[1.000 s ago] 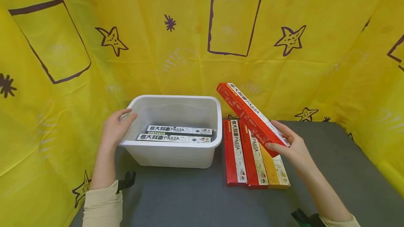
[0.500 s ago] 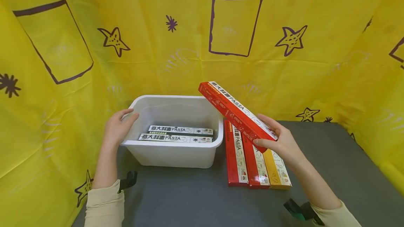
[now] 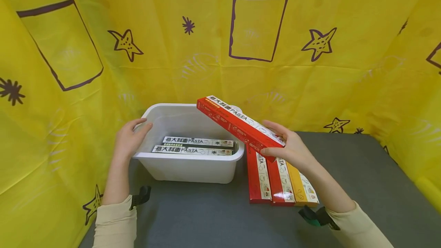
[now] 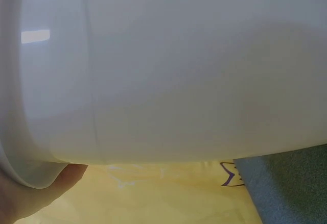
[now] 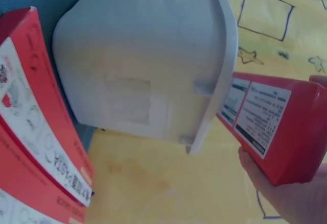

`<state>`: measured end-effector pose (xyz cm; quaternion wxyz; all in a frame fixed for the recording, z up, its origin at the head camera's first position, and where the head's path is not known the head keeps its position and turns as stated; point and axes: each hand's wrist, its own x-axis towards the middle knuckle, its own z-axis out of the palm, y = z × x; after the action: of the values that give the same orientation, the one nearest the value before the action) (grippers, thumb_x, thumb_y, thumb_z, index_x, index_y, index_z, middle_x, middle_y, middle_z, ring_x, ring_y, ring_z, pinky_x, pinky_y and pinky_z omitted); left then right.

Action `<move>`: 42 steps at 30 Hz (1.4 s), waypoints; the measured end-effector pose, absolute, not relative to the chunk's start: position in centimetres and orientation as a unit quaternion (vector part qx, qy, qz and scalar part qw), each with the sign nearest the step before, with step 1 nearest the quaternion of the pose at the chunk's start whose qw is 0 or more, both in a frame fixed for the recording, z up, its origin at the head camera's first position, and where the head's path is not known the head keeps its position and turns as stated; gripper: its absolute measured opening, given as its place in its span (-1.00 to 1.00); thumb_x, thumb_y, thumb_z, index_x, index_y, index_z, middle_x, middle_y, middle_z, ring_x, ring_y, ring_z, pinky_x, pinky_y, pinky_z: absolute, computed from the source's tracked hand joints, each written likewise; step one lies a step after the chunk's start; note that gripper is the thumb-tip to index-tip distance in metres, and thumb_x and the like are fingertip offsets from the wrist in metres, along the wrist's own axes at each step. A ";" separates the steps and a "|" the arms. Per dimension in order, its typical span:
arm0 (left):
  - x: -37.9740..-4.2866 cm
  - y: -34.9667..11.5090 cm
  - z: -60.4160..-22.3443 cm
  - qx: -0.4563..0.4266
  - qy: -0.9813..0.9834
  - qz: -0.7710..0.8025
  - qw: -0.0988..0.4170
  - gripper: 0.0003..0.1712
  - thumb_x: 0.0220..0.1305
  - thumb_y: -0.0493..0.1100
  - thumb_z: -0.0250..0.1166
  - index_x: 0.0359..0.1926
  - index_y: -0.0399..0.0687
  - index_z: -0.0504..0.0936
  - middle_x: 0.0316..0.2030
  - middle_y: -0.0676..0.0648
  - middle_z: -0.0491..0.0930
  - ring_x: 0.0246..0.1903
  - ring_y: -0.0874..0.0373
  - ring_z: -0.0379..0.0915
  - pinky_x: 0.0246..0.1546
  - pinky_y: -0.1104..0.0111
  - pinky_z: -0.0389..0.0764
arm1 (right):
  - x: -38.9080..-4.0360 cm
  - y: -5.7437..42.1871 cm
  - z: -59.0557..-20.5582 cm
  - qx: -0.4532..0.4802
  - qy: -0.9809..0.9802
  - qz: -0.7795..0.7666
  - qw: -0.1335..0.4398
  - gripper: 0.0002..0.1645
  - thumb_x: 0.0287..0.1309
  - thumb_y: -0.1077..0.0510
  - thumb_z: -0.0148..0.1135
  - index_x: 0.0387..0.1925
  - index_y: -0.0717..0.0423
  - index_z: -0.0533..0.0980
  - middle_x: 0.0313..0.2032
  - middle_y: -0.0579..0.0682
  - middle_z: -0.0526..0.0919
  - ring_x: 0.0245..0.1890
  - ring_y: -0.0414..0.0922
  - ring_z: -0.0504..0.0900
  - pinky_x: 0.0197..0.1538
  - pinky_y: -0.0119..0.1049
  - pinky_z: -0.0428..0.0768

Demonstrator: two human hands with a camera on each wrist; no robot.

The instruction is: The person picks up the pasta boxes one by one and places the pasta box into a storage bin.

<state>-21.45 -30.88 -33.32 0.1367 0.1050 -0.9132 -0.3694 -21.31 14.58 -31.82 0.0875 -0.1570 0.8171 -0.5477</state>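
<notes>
Shifted left since the earlier frame, the red pasta box (image 3: 237,125) slants over the right side of the white bin (image 3: 186,169), pinched by the right hand (image 3: 289,146); the left hand (image 3: 128,140) grips the bin's left rim. Best turn the box parallel to the 2 packs (image 3: 193,150) inside before lowering.

"What is the right hand (image 3: 290,145) holding?"

"A long, slim red box (image 3: 237,126), pinched between thumb and fingers near one end. A white strip along it reads PASTA."

"How does it sit?"

"Aloft and slanting, its far end reaching away from the grip over the white tub (image 3: 187,170)."

"And the tub?"

"Upright and open-topped, its left rim in the left hand's (image 3: 129,139) grasp. Two pasta boxes (image 3: 193,150) show side by side inside, both to the right of that grasp."
</notes>
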 end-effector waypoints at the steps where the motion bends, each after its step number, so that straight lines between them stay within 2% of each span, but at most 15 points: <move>1: -21.4 -30.9 -33.3 0.105 -0.913 -0.370 0.137 -0.24 0.37 0.25 0.08 0.33 -0.23 0.40 0.33 -0.36 0.29 0.32 -0.32 0.13 0.28 -0.17 0.16 | -21.5 14.3 -31.7 -0.164 0.822 -0.539 0.087 -0.10 -0.01 0.03 0.42 0.40 -0.18 0.28 0.10 0.16 0.51 -0.05 0.07 0.55 -0.21 -0.14 0.65; 6: -21.3 -30.9 -33.2 0.106 -0.911 -0.373 0.140 -0.25 0.37 0.24 0.09 0.33 -0.24 0.40 0.32 -0.37 0.29 0.32 -0.33 0.13 0.28 -0.17 0.16 | -22.7 13.2 -30.9 -0.203 0.841 -0.494 0.086 -0.11 -0.05 0.01 0.43 0.37 -0.19 0.31 0.10 0.12 0.52 0.00 0.08 0.50 -0.25 -0.16 0.65; 10: -21.4 -30.9 -33.2 0.102 -0.913 -0.367 0.143 -0.26 0.38 0.23 0.08 0.32 -0.24 0.41 0.31 -0.38 0.31 0.31 -0.33 0.15 0.27 -0.16 0.16 | -23.6 12.2 -29.9 -0.227 0.860 -0.449 0.089 -0.10 -0.10 -0.03 0.44 0.35 -0.20 0.32 0.09 0.07 0.55 -0.04 0.03 0.54 -0.22 -0.17 0.63; 13: -21.4 -31.0 -33.3 0.100 -0.915 -0.363 0.143 -0.27 0.39 0.23 0.07 0.31 -0.24 0.42 0.31 -0.38 0.31 0.31 -0.33 0.15 0.27 -0.16 0.17 | -24.2 11.4 -29.2 -0.243 0.875 -0.411 0.085 -0.09 -0.13 -0.07 0.44 0.34 -0.23 0.32 0.13 0.02 0.56 -0.04 -0.01 0.56 -0.12 -0.15 0.59; 18: -21.4 -31.1 -33.4 0.102 -0.913 -0.367 0.143 -0.25 0.38 0.24 0.08 0.32 -0.23 0.41 0.31 -0.37 0.31 0.31 -0.33 0.15 0.27 -0.16 0.18 | -25.4 9.9 -28.2 -0.276 0.886 -0.364 0.076 -0.07 -0.14 -0.10 0.41 0.35 -0.19 0.32 0.19 0.00 0.53 0.07 -0.02 0.54 0.04 -0.02 0.52; 22: -21.4 -31.1 -33.4 0.099 -0.913 -0.368 0.146 -0.25 0.37 0.26 0.08 0.32 -0.22 0.41 0.32 -0.36 0.31 0.32 -0.32 0.15 0.27 -0.16 0.17 | -26.4 8.7 -27.9 -0.289 0.890 -0.343 0.082 -0.09 -0.14 -0.10 0.40 0.33 -0.16 0.34 0.19 -0.05 0.52 0.15 -0.03 0.49 0.09 0.03 0.50; 36: -21.3 -30.9 -33.4 0.095 -0.910 -0.374 0.148 -0.27 0.37 0.22 0.10 0.31 -0.24 0.42 0.32 -0.37 0.30 0.33 -0.32 0.13 0.30 -0.14 0.15 | -29.1 4.5 -28.5 -0.331 0.894 -0.272 0.128 -0.07 -0.21 -0.09 0.42 0.30 0.00 0.38 0.13 -0.01 0.56 0.07 -0.07 0.52 0.07 -0.09 0.51; 42: -21.4 -30.8 -33.4 0.095 -0.912 -0.369 0.150 -0.31 0.38 0.17 0.12 0.30 -0.25 0.43 0.31 -0.37 0.31 0.32 -0.32 0.14 0.29 -0.14 0.16 | -30.2 3.0 -29.0 -0.405 0.880 -0.224 0.109 -0.19 -0.15 -0.03 0.41 0.22 0.11 0.47 0.10 -0.01 0.60 0.07 -0.06 0.52 0.12 -0.10 0.49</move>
<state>-21.37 -30.85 -33.40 0.1505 0.0946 -0.9123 -0.3690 -30.21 2.95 -29.03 0.1087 -0.4053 0.8796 -0.2243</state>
